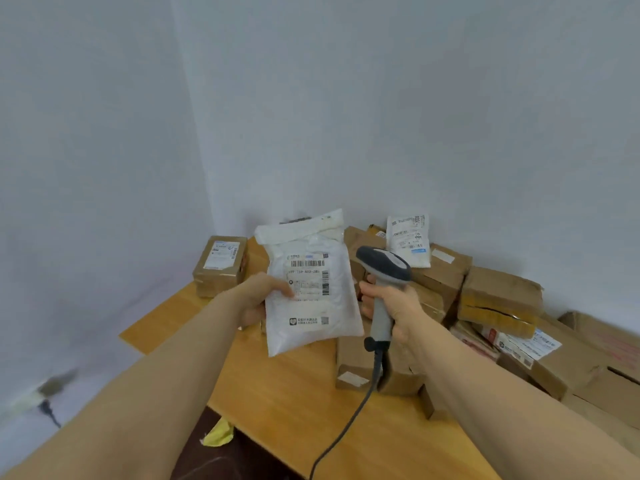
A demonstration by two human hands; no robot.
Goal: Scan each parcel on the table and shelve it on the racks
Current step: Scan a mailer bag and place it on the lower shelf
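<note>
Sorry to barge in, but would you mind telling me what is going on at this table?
A person is scanning parcels. The left hand holds a white mailer bag up with its barcode label facing the camera, and the right hand grips a corded barcode scanner right beside it. Cardboard boxes and another white bag sit piled on the wooden table, waiting. No racks are in view.

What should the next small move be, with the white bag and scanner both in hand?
Probably swing the barcode scanner in the right hand onto the barcode at the label's top and trigger it. The left hand holds the white mailer bag off the table, label toward the camera, and the scanner head sits beside the bag's right edge.
</note>
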